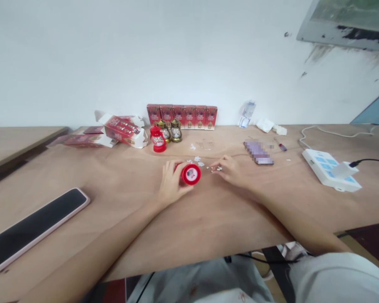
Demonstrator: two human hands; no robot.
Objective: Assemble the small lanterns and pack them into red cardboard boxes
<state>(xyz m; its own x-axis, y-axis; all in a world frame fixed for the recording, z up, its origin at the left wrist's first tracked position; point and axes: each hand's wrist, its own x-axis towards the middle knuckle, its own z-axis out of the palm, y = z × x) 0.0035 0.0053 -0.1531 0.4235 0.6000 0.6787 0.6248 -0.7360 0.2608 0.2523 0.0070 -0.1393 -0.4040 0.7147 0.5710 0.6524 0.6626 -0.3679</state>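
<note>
My left hand is wrapped round a small red lantern, tipped so that its round base with a pale disc faces me. To its right, my right hand is at the tabletop with its fingers drawn together. Tiny white bits show at those fingertips, and whether they are gripped or just lie there is hard to make out. Small white paper pieces lie just behind the held lantern. Farther back stand another red lantern and two bronze-coloured lanterns.
A row of red boxes stands against the wall, with opened cartons to their left. A phone and a white power strip lie at right. A long dark, pink-edged device lies at front left.
</note>
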